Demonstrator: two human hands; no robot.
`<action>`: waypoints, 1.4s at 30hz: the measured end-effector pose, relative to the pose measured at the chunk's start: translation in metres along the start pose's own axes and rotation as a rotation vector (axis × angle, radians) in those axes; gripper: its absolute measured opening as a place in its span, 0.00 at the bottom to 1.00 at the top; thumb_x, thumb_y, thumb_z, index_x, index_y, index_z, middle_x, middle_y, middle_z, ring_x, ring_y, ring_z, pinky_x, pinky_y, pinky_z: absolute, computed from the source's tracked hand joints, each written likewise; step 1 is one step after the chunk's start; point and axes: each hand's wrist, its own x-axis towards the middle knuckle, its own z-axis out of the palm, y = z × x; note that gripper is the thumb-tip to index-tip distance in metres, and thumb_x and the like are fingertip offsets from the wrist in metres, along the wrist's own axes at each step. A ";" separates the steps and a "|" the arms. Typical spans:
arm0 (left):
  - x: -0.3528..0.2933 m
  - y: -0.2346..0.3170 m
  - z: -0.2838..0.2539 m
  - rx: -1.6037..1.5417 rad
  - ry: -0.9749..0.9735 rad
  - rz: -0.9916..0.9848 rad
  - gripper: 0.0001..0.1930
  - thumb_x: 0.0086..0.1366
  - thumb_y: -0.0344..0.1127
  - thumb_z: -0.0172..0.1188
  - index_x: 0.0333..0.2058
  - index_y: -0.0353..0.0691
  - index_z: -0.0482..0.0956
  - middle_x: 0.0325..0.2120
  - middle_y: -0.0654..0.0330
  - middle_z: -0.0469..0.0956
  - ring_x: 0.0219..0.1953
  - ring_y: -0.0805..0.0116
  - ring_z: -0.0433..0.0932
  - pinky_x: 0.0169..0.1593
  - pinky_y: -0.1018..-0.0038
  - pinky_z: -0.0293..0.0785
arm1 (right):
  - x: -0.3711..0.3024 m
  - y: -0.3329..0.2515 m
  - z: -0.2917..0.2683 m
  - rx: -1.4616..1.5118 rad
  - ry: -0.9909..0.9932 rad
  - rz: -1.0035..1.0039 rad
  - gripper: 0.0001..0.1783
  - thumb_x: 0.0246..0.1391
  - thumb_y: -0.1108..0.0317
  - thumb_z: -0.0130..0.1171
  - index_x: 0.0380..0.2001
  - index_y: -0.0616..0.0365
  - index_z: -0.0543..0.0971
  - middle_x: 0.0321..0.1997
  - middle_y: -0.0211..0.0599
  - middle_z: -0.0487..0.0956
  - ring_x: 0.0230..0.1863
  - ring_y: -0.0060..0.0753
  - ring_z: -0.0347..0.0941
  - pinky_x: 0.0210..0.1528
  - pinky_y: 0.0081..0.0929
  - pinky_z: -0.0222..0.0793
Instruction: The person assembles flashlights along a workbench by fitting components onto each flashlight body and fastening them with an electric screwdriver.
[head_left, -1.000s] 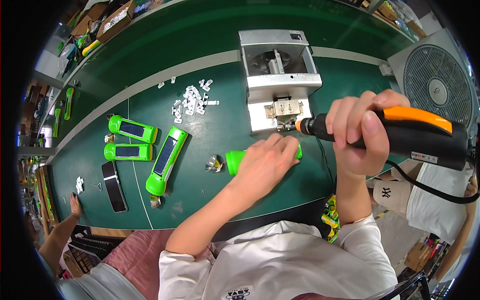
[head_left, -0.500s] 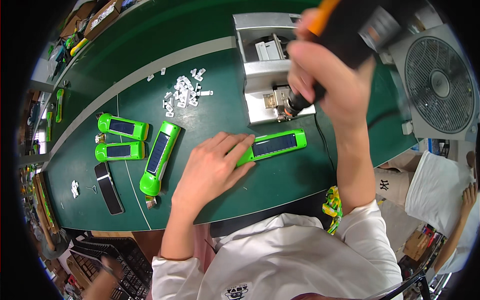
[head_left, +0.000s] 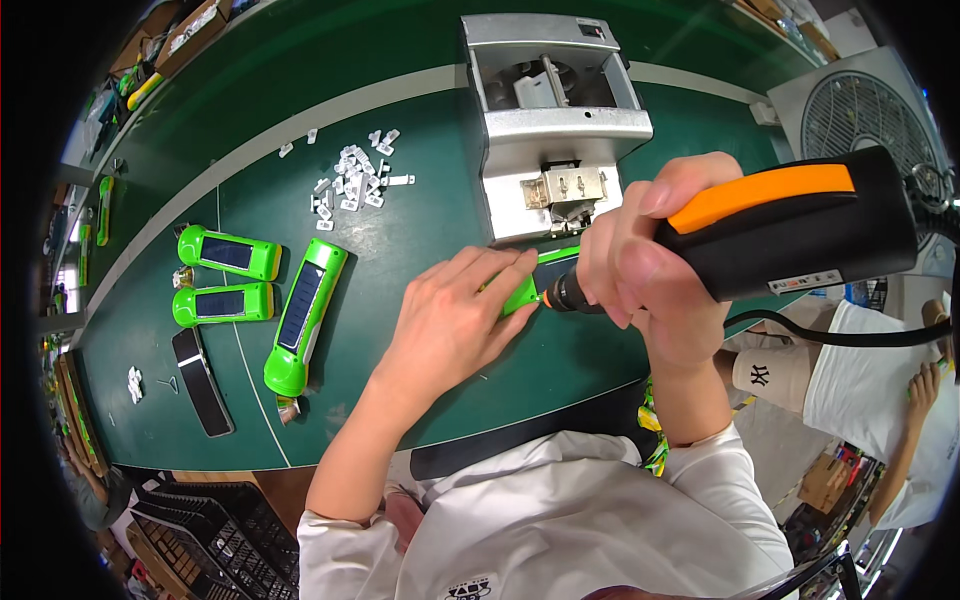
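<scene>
My left hand (head_left: 455,315) presses a green solar flashlight (head_left: 520,297) onto the green table, fingers closed over one end. In my right hand (head_left: 655,250) is a black and orange electric screwdriver (head_left: 800,225), held nearly level. Its tip meets the flashlight's casing close to my left fingertips. The right hand hides the flashlight's far end and part of its dark panel. Just beyond stands a silver screw feeder (head_left: 560,125). Left of my hands lies another green flashlight (head_left: 306,318), tilted, with two more flashlights (head_left: 230,252) farther left.
Small white plastic parts (head_left: 352,180) lie scattered mid-table. A black phone (head_left: 203,384) rests near the left front edge. A grey fan (head_left: 865,120) stands at the right, and black crates (head_left: 215,530) sit below the table. At the right is another person in a white shirt (head_left: 865,370).
My right hand has brought the screwdriver from the screw feeder down to the flashlight. The left hand still holds the flashlight, and the whole view has shifted slightly.
</scene>
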 end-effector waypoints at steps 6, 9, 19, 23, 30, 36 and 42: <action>0.002 -0.001 0.002 -0.018 0.009 -0.001 0.20 0.52 0.32 0.72 0.45 0.37 0.80 0.40 0.58 0.81 0.42 0.57 0.81 0.44 0.63 0.80 | -0.004 0.007 0.004 -0.025 0.033 0.022 0.18 0.53 0.83 0.51 0.46 0.57 0.65 0.18 0.31 0.66 0.11 0.22 0.59 0.16 0.25 0.62; 0.002 -0.002 0.002 -0.021 0.005 -0.007 0.20 0.52 0.32 0.72 0.45 0.37 0.80 0.41 0.58 0.81 0.42 0.57 0.81 0.44 0.63 0.80 | -0.005 0.012 0.005 -0.026 0.042 0.026 0.18 0.52 0.83 0.51 0.46 0.57 0.65 0.18 0.31 0.66 0.11 0.22 0.59 0.16 0.25 0.62; -0.001 -0.004 -0.001 -0.020 -0.007 -0.010 0.18 0.54 0.34 0.71 0.44 0.38 0.81 0.42 0.58 0.82 0.43 0.57 0.81 0.45 0.63 0.80 | -0.015 0.025 0.018 0.074 0.047 -0.069 0.15 0.59 0.79 0.58 0.42 0.55 0.64 0.20 0.31 0.69 0.13 0.21 0.61 0.17 0.23 0.62; -0.004 -0.007 0.000 -0.001 -0.012 -0.016 0.20 0.58 0.39 0.69 0.49 0.39 0.81 0.42 0.61 0.82 0.44 0.62 0.80 0.46 0.64 0.78 | -0.010 0.027 0.011 0.131 -0.119 -0.101 0.15 0.59 0.79 0.60 0.39 0.54 0.65 0.20 0.30 0.69 0.13 0.21 0.63 0.17 0.23 0.63; -0.006 -0.009 0.001 -0.026 0.023 -0.002 0.21 0.56 0.36 0.70 0.49 0.40 0.80 0.41 0.58 0.82 0.43 0.57 0.81 0.46 0.63 0.79 | -0.014 0.024 0.018 0.157 -0.132 -0.097 0.15 0.59 0.78 0.62 0.38 0.53 0.65 0.20 0.27 0.69 0.14 0.20 0.65 0.18 0.22 0.64; -0.005 -0.007 -0.001 -0.021 0.006 -0.005 0.23 0.56 0.37 0.70 0.50 0.39 0.80 0.42 0.59 0.82 0.44 0.58 0.80 0.48 0.63 0.78 | -0.020 0.020 0.016 0.293 -0.057 0.027 0.13 0.48 0.85 0.61 0.19 0.58 0.70 0.20 0.31 0.74 0.23 0.25 0.70 0.29 0.24 0.69; -0.005 -0.005 0.000 -0.016 0.008 -0.009 0.23 0.55 0.37 0.70 0.50 0.39 0.80 0.42 0.59 0.81 0.44 0.59 0.80 0.48 0.63 0.78 | -0.021 0.017 0.016 0.189 -0.094 -0.017 0.12 0.46 0.86 0.62 0.22 0.58 0.71 0.19 0.33 0.75 0.19 0.31 0.73 0.26 0.25 0.70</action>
